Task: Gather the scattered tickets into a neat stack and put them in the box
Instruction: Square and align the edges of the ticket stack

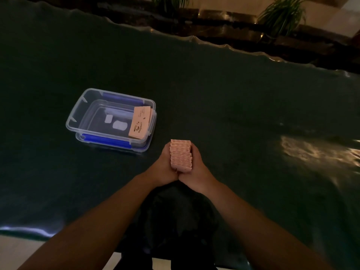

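Observation:
A stack of pink tickets (181, 154) stands on edge on the dark table, pressed between both palms. My left hand (164, 168) holds its left side and my right hand (196, 172) holds its right side, thumbs meeting at the near end. To the left stands a clear plastic box (78, 117) with blue clips. Inside the box a pink ticket bundle (139, 122) with a printed coffee logo leans against the right wall.
The dark green table (253, 114) stretches wide on all sides, with a glare patch (315, 151) at the right. The box rests on its lid. Potted plants (282, 14) and a dark ledge lie beyond the table's far edge.

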